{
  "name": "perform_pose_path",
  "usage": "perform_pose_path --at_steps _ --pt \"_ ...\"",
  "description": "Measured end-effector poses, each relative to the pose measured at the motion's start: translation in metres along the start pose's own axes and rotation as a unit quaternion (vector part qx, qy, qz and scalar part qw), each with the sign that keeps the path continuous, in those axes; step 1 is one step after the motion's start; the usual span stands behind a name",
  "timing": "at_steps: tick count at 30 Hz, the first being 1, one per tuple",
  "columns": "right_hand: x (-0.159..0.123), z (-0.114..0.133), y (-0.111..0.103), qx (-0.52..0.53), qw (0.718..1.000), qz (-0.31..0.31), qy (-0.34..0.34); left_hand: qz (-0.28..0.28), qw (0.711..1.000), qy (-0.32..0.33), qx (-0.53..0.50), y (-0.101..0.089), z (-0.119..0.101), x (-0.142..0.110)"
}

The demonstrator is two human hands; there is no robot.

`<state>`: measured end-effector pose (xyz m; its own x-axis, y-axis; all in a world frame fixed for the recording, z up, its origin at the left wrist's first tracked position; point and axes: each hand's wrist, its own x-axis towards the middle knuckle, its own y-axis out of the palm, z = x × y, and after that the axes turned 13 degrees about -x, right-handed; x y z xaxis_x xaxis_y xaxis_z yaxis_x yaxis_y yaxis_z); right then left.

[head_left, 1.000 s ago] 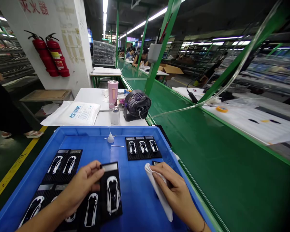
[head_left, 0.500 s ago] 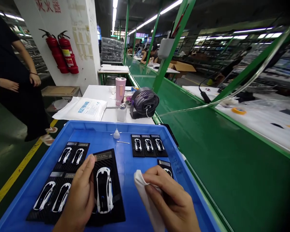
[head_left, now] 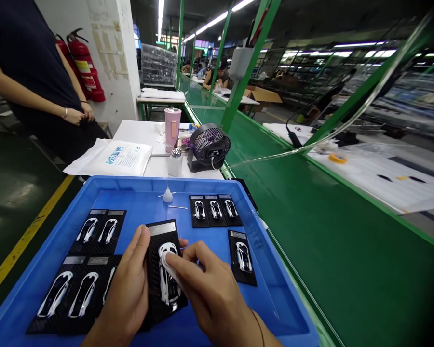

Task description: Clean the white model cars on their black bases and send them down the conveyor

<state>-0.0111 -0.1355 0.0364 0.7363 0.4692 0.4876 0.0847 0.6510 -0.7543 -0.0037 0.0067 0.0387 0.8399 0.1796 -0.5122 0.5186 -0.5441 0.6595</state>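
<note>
My left hand (head_left: 128,284) grips the left edge of a black base (head_left: 157,250) that carries a white-and-black model car (head_left: 167,289). With pinched fingers, my right hand (head_left: 213,284) presses a white wiping cloth (head_left: 169,269) against the car's upper part; most of the cloth is hidden under the fingers. Both hands are over a blue tray (head_left: 271,284). More model cars on black bases lie inside it: several at the left (head_left: 54,294), three at the top right (head_left: 214,210) and one at the right side (head_left: 243,258).
A small white dropper bottle (head_left: 167,194) and a cotton swab (head_left: 177,207) lie at the tray's far end. Beyond are a wiper packet (head_left: 112,156), a pink tumbler (head_left: 172,129) and a black fan (head_left: 210,147). A green conveyor (head_left: 292,207) runs along the right. Another person (head_left: 39,82) stands at left.
My right hand has moved left and brought the cloth onto the model car. The held base has tilted slightly. The person at left is now closer to the table.
</note>
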Motion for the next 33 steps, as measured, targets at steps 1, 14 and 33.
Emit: perform_pose_path --at_steps 1,14,33 --pt "-0.001 0.000 0.000 -0.020 1.000 0.006 -0.005 0.000 1.000 -0.015 0.000 0.000 -0.001 0.000" --pt "0.001 -0.005 -0.002 -0.096 0.993 0.001 -0.068 0.030 0.994 -0.109 0.009 0.000 -0.006 0.002" --pt "-0.016 -0.008 0.004 0.189 0.981 0.001 0.035 0.040 0.996 -0.083 0.004 0.003 -0.008 -0.001"
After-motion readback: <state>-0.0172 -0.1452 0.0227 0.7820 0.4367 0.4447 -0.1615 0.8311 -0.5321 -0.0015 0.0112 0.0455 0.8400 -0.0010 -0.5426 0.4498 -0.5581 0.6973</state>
